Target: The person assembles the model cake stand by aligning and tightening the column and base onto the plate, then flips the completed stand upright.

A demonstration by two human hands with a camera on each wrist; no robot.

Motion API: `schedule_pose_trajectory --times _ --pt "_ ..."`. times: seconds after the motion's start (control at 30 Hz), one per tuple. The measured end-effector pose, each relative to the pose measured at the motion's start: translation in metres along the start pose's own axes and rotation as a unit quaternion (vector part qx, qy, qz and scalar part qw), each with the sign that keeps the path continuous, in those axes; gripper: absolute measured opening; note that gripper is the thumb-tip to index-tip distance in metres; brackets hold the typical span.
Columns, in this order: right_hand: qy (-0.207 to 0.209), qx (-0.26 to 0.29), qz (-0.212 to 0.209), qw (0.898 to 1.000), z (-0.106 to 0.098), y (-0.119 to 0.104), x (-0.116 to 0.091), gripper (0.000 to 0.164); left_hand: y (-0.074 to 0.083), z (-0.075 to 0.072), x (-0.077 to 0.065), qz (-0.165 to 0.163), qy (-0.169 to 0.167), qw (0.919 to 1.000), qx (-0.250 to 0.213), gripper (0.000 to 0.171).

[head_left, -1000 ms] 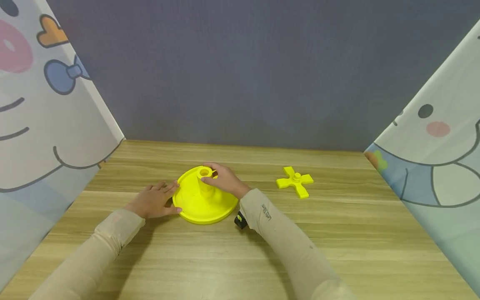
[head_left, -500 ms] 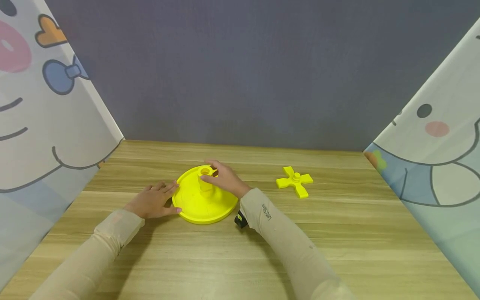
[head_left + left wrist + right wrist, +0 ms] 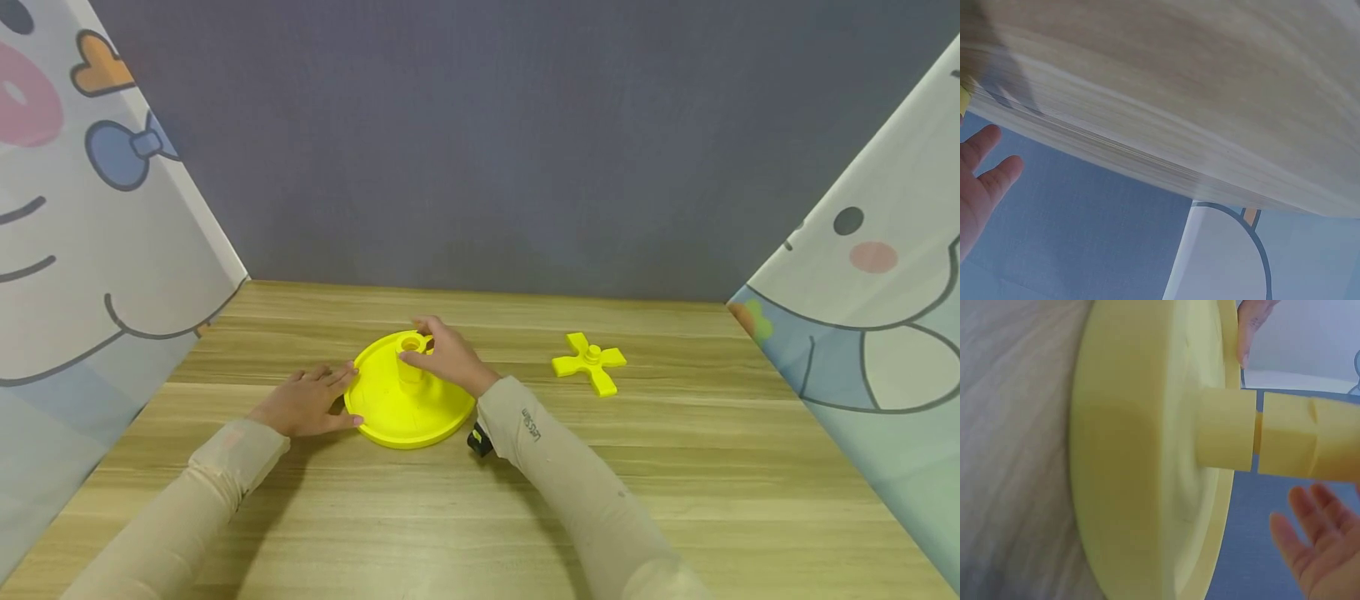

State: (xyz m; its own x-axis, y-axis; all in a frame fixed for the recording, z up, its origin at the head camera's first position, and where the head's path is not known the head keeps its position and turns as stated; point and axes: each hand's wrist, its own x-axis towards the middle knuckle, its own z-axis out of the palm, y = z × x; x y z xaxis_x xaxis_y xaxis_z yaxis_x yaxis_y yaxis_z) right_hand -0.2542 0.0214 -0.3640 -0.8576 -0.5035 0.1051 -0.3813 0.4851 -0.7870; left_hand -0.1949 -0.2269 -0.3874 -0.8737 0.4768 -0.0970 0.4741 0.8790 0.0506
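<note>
A round yellow dish-like base with a raised rim lies on the wooden table, left of centre in the head view. My left hand rests along its left edge, fingers and thumb extended. Above the base's middle stands a hollow yellow post, pinched near its top by the thumb and fingers of my right hand. The right wrist view shows the base's central collar, with a narrow gap between it and the post; a thinner neck bridges that gap. Several right fingers hang free beside the post.
A yellow four-armed cross piece with a round stub lies on the table to the right. A black wrist camera sits below the right cuff. A grey panel stands behind, with cartoon-printed panels at both sides.
My right hand has turned slightly around the post's top, its fingers shifting a little rightward and back. The left hand and base have stayed put.
</note>
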Motion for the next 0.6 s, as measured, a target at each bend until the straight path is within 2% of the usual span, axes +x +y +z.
schedule_pose_trajectory --times 0.13,0.3,0.47,0.6 --pt "-0.011 0.001 -0.019 1.0 -0.0013 0.0001 -0.0001 0.048 -0.0003 -0.0003 0.0001 0.001 0.0 1.0 0.001 0.085" --pt "0.003 0.007 -0.027 1.0 -0.0027 0.0022 0.001 0.042 -0.0007 0.0 -0.0002 0.005 0.009 0.9999 0.004 0.084" --pt "0.001 0.016 -0.005 1.0 -0.0022 0.0024 0.0011 0.055 -0.0011 0.0005 0.0001 0.006 0.011 0.9999 0.006 0.083" --pt "-0.014 0.007 -0.013 1.0 -0.0007 0.0032 0.0008 0.053 -0.0004 0.0002 -0.0003 0.005 0.005 1.0 0.001 0.084"
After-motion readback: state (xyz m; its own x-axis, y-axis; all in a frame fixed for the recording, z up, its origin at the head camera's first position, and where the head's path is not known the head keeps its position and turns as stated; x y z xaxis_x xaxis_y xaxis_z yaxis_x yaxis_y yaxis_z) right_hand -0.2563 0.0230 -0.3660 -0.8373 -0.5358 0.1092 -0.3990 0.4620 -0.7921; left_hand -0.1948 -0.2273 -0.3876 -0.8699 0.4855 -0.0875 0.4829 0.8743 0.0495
